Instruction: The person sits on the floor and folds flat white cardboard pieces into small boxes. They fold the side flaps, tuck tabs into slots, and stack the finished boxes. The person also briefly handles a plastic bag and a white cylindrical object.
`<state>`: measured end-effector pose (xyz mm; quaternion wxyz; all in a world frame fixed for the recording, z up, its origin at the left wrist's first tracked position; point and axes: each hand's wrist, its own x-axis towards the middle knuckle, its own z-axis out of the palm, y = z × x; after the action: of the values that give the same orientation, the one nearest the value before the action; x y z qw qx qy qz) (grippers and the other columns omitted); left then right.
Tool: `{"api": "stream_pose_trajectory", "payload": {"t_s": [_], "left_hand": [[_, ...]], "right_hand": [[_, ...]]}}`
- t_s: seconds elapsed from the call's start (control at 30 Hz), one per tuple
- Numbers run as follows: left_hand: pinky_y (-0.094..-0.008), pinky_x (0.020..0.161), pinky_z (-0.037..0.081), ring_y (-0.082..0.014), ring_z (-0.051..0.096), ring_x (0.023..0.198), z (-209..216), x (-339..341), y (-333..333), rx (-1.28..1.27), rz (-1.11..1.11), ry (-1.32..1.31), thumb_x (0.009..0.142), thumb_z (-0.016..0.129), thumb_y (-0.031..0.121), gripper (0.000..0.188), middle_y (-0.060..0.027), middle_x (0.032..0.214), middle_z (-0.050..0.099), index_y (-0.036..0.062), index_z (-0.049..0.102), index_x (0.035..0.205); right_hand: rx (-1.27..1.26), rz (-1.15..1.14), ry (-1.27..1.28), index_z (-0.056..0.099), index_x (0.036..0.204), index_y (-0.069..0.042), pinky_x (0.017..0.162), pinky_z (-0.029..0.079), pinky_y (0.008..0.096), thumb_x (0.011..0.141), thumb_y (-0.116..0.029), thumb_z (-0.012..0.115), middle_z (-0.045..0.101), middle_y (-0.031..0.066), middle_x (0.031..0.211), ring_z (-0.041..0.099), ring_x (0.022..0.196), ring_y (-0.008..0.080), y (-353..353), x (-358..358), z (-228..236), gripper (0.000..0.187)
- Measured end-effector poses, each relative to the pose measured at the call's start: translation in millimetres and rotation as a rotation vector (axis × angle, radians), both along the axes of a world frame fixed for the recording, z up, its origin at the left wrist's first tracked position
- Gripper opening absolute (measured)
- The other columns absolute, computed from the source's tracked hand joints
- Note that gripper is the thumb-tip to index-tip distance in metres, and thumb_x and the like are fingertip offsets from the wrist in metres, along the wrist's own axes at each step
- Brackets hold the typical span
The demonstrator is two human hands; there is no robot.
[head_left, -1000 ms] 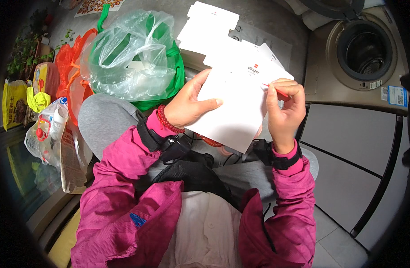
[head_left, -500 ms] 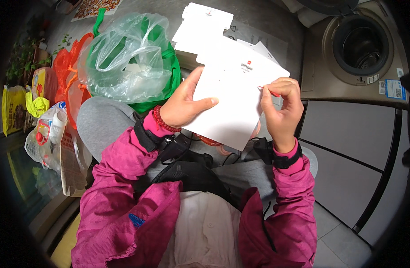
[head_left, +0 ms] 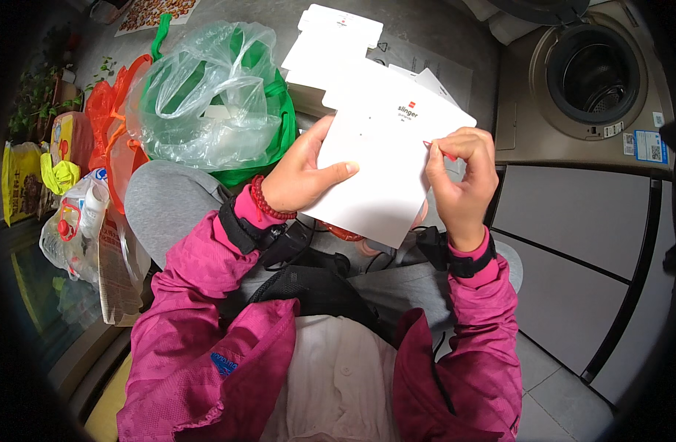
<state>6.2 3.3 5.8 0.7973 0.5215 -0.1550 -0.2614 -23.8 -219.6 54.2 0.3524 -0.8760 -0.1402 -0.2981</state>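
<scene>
In front of me is a flat white cardboard sheet [head_left: 382,173] with tabbed edges, a small red-and-black print and a couple of dark dots. My left hand [head_left: 305,171] grips its left edge, thumb on top and fingers behind. A slim red pointed tool [head_left: 450,156] sits pinched between the thumb and fingers of my right hand [head_left: 464,177], its tip at the sheet's right part. The fingers hide most of the tool, so its exact kind does not show. Beyond lie more white cardboard pieces [head_left: 323,51], stacked.
A clear plastic bag [head_left: 205,110] and a green bag [head_left: 282,110] stand at the left. Farther left are a red bag [head_left: 102,121], a plastic bottle [head_left: 95,200] and a yellow package [head_left: 21,180]. At the right stands a washing machine [head_left: 518,121] with its door open.
Almost nothing differs. The tip of the red tool has shifted slightly left on the sheet, together with my right hand. My left hand keeps its grip.
</scene>
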Motion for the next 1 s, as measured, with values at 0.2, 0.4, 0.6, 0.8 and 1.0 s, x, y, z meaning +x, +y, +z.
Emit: {"api": "stream_pose_trajectory", "payload": {"t_s": [0.2,0.4,0.6,0.8,1.0], "left_hand": [[-0.0326,0.099,0.041,-0.0166,0.05,0.117,4.5,-1.5,0.1,0.002,0.008,0.005,0.087,0.064,0.003,0.057,-0.0116,0.128,0.051,-0.0033,0.035,0.136],[-0.0321,0.099,0.041,-0.0165,0.05,0.116,6.6,-1.3,0.3,0.005,0.01,0.001,0.087,0.064,0.003,0.058,-0.0117,0.127,0.051,-0.0034,0.034,0.136],[-0.0322,0.099,0.04,-0.0169,0.05,0.117,4.5,-2.2,2.3,0.092,0.021,-0.039,0.087,0.064,0.004,0.06,-0.012,0.127,0.052,-0.0038,0.032,0.138],[-0.0331,0.101,0.039,-0.0176,0.049,0.118,4.6,0.8,2.3,0.037,0.014,-0.01,0.087,0.064,0.004,0.062,-0.012,0.129,0.05,-0.0038,0.031,0.138],[-0.0336,0.102,0.038,-0.0176,0.047,0.12,5.4,0.2,1.8,0.023,0.042,0.01,0.087,0.064,0.004,0.062,-0.012,0.13,0.049,-0.0039,0.03,0.138]], "right_hand": [[-0.009,0.001,-0.037,0.058,0.077,-0.004,0.068,0.046,0.0319,0.067,0.007,0.068,0.062,0.005,0.076,0.057,0.08,0.0234,-0.3,0.6,2.0,0.017],[0.007,0.007,-0.054,0.058,0.076,-0.004,0.067,0.046,0.0318,0.067,0.007,0.068,0.062,0.0051,0.076,0.057,0.079,0.0232,0.8,0.5,2.7,0.018],[-0.107,0.033,-0.074,0.058,0.077,-0.004,0.067,0.046,0.032,0.066,0.009,0.068,0.062,0.0049,0.077,0.057,0.079,0.0234,0.5,0.9,2.3,0.02],[0.102,0.027,-0.062,0.057,0.077,-0.005,0.071,0.048,0.0338,0.066,0.009,0.067,0.063,0.0041,0.076,0.058,0.082,0.0249,0.5,1.5,-2.4,0.02],[0.006,0.085,-0.03,0.055,0.075,-0.005,0.074,0.049,0.0352,0.065,0.008,0.067,0.063,0.0042,0.075,0.059,0.085,0.0272,1.1,-0.6,-0.9,0.02]]}}
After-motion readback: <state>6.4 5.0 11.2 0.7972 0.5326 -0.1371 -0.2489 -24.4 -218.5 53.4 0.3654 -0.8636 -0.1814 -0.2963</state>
